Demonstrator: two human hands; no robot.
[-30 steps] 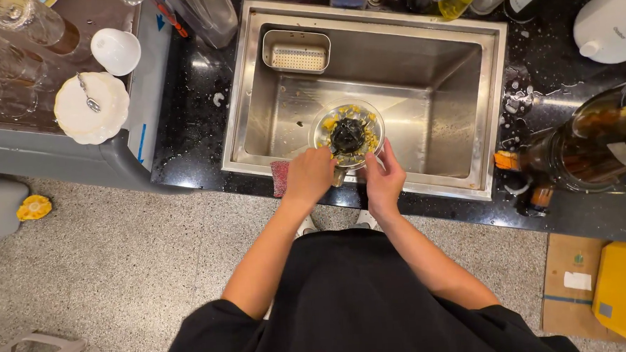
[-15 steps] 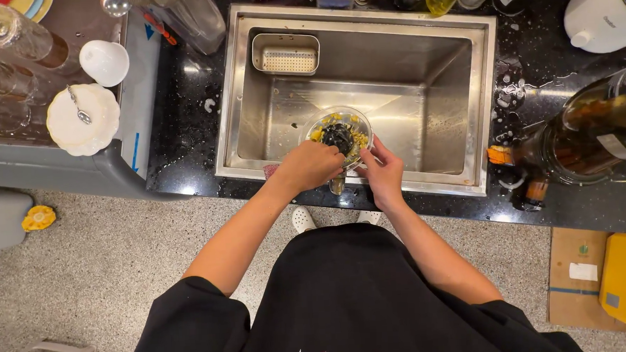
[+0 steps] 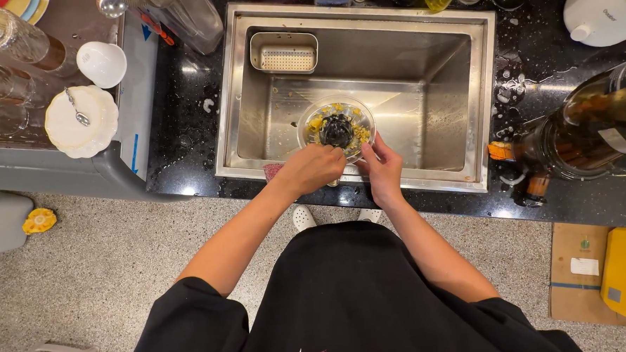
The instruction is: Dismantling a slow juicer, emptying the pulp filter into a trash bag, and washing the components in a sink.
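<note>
Left hand: the left hand [image 3: 311, 170] was curled around the near rim of the glass bowl [image 3: 336, 128], holding it.
Right hand: the right hand [image 3: 383, 167] held the other side of the same rim, fingers bent around it.
Bowl: the round glass bowl was over the steel sink [image 3: 249, 122], near the sink's front edge. It had yellow bits and a dark lump in the middle.
Near it: a small metal strainer box [image 3: 284, 55] sat in the sink's back left corner. A white plate [image 3: 80, 123] and a white cup [image 3: 101, 63] stood by the left edge of the black worktop [image 3: 184, 132]. A big brown jar [image 3: 578, 133] lay at the right edge.
Worry: the bowl looked wet, so it might slip and crack in the sink. If it tipped, the yellow bits might spill down the drain.
</note>
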